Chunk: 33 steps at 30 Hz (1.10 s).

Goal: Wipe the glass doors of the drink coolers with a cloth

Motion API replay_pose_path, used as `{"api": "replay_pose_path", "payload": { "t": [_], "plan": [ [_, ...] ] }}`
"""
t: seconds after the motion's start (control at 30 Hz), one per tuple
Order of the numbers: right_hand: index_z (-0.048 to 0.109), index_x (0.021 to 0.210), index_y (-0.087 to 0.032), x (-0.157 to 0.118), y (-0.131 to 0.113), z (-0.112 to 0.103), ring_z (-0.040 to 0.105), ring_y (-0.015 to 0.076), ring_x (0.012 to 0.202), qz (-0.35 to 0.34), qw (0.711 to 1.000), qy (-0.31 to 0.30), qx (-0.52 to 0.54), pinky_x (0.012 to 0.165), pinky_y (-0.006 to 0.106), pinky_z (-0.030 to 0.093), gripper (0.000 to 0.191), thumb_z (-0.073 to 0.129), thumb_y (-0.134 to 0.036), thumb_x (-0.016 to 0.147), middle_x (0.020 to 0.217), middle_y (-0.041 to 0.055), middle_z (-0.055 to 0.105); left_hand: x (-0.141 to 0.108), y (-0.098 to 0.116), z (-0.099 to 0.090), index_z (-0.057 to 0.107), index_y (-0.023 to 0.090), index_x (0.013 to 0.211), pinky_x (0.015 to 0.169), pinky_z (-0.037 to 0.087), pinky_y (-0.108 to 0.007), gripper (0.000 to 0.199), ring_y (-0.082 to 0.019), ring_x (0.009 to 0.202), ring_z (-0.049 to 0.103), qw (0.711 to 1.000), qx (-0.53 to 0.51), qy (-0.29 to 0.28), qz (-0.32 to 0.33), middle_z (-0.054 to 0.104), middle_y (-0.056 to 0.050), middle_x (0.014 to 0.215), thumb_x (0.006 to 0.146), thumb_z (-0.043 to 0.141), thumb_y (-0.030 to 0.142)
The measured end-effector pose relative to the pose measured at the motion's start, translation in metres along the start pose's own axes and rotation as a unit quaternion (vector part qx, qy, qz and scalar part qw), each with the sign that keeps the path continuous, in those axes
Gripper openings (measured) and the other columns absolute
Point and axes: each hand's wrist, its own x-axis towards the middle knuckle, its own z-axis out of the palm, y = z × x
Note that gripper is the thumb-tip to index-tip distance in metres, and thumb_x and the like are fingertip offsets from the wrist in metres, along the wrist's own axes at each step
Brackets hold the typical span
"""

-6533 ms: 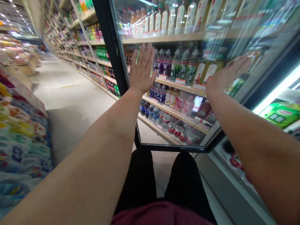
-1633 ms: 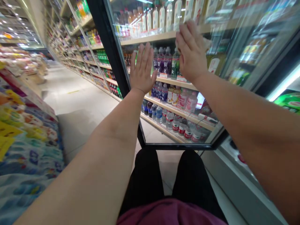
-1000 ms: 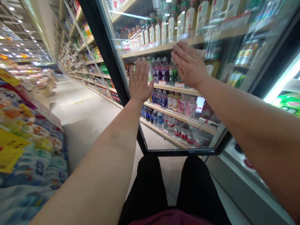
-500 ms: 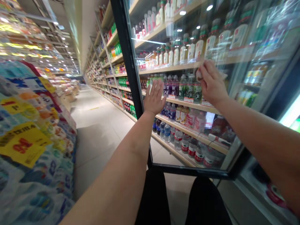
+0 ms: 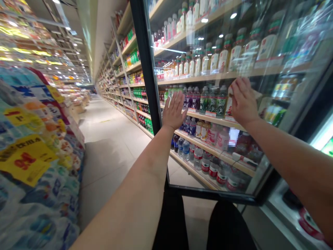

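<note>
Black trousers [image 5: 171,225] fill the bottom of my view, and just past my knees runs the lower black frame of the glass door [image 5: 208,196], which stands swung out from the cooler. A strip of pale floor tile shows between that frame and my legs, so there's little room on that side.

Both my arms reach up to the pane. My left hand [image 5: 173,111] is flat and wide open, fingers spread, palm to the glass beside the door's black upright edge, and it grips nothing. My right hand [image 5: 243,102] sits further along the pane, fingers half curled, tips at the glass. A pale patch [image 5: 230,92] lies at those fingertips, but I can't tell whether I'm holding it or it's a label seen in the glass.

In the pane, plastic bottles with green, purple and white labels stand in rows on pale wooden shelves [image 5: 215,119]. Past the door's lower right corner, red-and-white goods [image 5: 309,222] sit low in the lit cooler.

Left of the door, plastic-wrapped packs [image 5: 31,180] with yellow price signs [image 5: 26,161] form a soft, crinkled wall. Between them and the door, the tiled aisle [image 5: 109,152] stretches away, open, along tall stocked shelving [image 5: 122,69].
</note>
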Motion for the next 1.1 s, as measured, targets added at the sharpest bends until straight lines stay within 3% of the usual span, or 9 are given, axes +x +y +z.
{"api": "replay_pose_path", "payload": {
  "t": [0.07,0.2,0.3,0.4,0.63,0.77,0.97,1.1],
  "plan": [
    [0.048,0.159,-0.035,0.005,0.002,-0.004,0.028,0.026,0.159,-0.008,1.0,-0.01,-0.009,0.133,0.049,0.023,0.058,0.031,-0.043,0.104,0.165,-0.0009,0.043,0.0,-0.001,0.002,0.036,0.01,0.164,0.137,0.006,-0.047,0.065,-0.026,0.162,0.015,1.0,0.018,0.001,0.009,0.028,-0.013,0.172,0.106,0.043,0.039],
    [0.045,0.16,-0.018,0.015,0.007,-0.013,0.028,0.0343,0.159,0.003,1.0,-0.001,-0.028,0.132,0.06,0.024,0.057,0.036,-0.032,0.106,0.169,0.0063,0.037,-0.002,-0.004,0.008,0.036,0.01,0.163,0.137,0.007,-0.05,0.062,-0.026,0.163,0.015,0.999,0.043,0.021,0.02,0.031,-0.013,0.171,0.106,0.043,0.034],
    [0.041,0.163,-0.02,-0.005,0.004,-0.01,0.024,0.0344,0.16,0.039,0.998,0.035,-0.043,0.133,0.059,0.022,0.056,0.035,-0.03,0.108,0.171,0.005,0.032,-0.003,-0.004,0.01,0.035,0.01,0.163,0.137,0.008,-0.05,0.063,-0.026,0.163,0.015,0.998,0.042,0.031,0.026,0.031,-0.013,0.171,0.106,0.045,0.033],
    [0.043,0.159,-0.008,-0.027,0.001,-0.004,0.023,0.0344,0.16,0.041,0.996,0.04,-0.071,0.131,0.061,0.026,0.058,0.033,-0.029,0.106,0.168,0.0152,0.036,-0.003,-0.005,0.01,0.033,0.009,0.164,0.137,0.008,-0.05,0.064,-0.027,0.163,0.014,0.998,0.035,0.033,0.03,0.03,-0.014,0.172,0.105,0.046,0.033],
    [0.042,0.159,-0.008,0.004,0.012,-0.017,0.023,0.0298,0.16,0.076,0.993,0.032,-0.084,0.133,0.055,0.02,0.057,0.037,-0.023,0.104,0.169,0.0154,0.035,-0.003,-0.009,0.013,0.032,0.01,0.164,0.137,0.005,-0.05,0.066,-0.026,0.163,0.01,0.999,0.021,0.032,0.032,0.028,-0.014,0.172,0.104,0.047,0.033],
    [0.042,0.158,-0.001,-0.01,0.006,-0.015,0.021,0.033,0.161,0.111,0.99,0.05,-0.075,0.134,0.057,0.018,0.059,0.036,-0.024,0.105,0.168,0.0207,0.034,-0.003,-0.009,0.013,0.03,0.01,0.164,0.136,0.003,-0.05,0.066,-0.025,0.163,0.008,0.999,0.015,0.026,0.03,0.026,-0.013,0.173,0.104,0.046,0.033],
    [0.041,0.162,-0.015,-0.008,0.019,-0.018,0.023,0.031,0.16,0.124,0.988,0.061,-0.061,0.134,0.059,0.019,0.06,0.037,-0.026,0.103,0.171,0.0089,0.033,-0.003,-0.009,0.012,0.032,0.008,0.163,0.136,0.004,-0.052,0.067,-0.027,0.163,0.009,0.999,0.023,0.025,0.031,0.026,-0.015,0.173,0.103,0.047,0.032],
    [0.036,0.165,-0.026,-0.019,0.023,-0.019,0.019,0.0255,0.162,0.154,0.984,0.067,-0.065,0.135,0.049,0.016,0.061,0.035,-0.028,0.104,0.173,0.0,0.027,-0.003,-0.009,0.013,0.032,0.009,0.164,0.136,0.004,-0.051,0.068,-0.026,0.163,0.008,0.999,0.022,0.025,0.027,0.025,-0.014,0.173,0.102,0.048,0.032]
  ]
}}
